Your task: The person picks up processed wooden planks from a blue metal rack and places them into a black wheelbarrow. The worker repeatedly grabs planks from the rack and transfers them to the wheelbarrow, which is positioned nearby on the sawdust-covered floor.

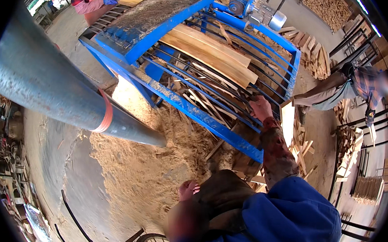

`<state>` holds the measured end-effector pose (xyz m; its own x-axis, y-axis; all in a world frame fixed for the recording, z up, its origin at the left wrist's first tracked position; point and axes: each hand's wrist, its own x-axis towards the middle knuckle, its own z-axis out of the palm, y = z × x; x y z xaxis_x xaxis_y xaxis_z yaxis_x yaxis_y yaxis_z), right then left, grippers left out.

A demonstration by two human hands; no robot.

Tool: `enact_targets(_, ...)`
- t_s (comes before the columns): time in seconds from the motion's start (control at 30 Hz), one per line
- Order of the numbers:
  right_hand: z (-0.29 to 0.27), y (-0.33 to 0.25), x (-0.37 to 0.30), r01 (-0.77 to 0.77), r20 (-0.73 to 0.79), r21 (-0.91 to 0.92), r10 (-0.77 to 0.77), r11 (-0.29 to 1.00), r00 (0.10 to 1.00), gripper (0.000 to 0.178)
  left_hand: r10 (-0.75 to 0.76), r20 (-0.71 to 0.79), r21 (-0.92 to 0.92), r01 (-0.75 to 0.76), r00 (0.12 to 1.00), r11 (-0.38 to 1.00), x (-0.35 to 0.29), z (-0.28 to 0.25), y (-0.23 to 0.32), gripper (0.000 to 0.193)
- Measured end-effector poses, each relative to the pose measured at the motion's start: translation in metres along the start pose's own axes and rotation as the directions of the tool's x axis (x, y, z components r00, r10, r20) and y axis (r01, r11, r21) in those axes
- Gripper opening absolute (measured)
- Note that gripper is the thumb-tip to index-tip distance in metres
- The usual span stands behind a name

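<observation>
My right hand (261, 108) reaches out to the metal rods (271, 98) at the near end of a blue woodworking machine (188, 105). Its fingers are curled; what they grip, if anything, I cannot make out. Just beyond it, the ends of two pale wooden boards (211, 52) lie side by side on the rods, and their other ends run under the machine's sawdust-covered blue top (155, 16). Low beside my dark trousers hangs my left hand (188, 190), loosely open, with nothing seen in it.
A thick metal pipe (65, 80) with an orange band slants down at left. Sawdust (134, 170) covers the floor. A motor (258, 11) sits on the machine's far side. One person (367, 84) is at right, another's gloved hand (111, 0) behind. Wood stacks (308, 54) stand right.
</observation>
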<state>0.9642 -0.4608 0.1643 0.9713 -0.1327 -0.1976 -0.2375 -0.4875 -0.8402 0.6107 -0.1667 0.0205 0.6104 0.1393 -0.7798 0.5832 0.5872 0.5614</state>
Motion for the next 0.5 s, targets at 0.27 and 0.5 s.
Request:
enact_targets(0.27,-0.001,-0.009,0.012,0.072,0.169,-0.010,-0.069,0.997,0.983,0.039,0.036,-0.180,-0.083,-0.052,0.983,0.995,-0.001,-0.033,-0.002,0.026)
enact_targets(0.5,-0.014,-0.057,-0.006,0.267,0.116,0.227,-0.299,0.936,0.947,0.018,0.086,-0.088,-0.165,-0.100,0.992,0.981,0.013,-0.048,-0.020,0.020)
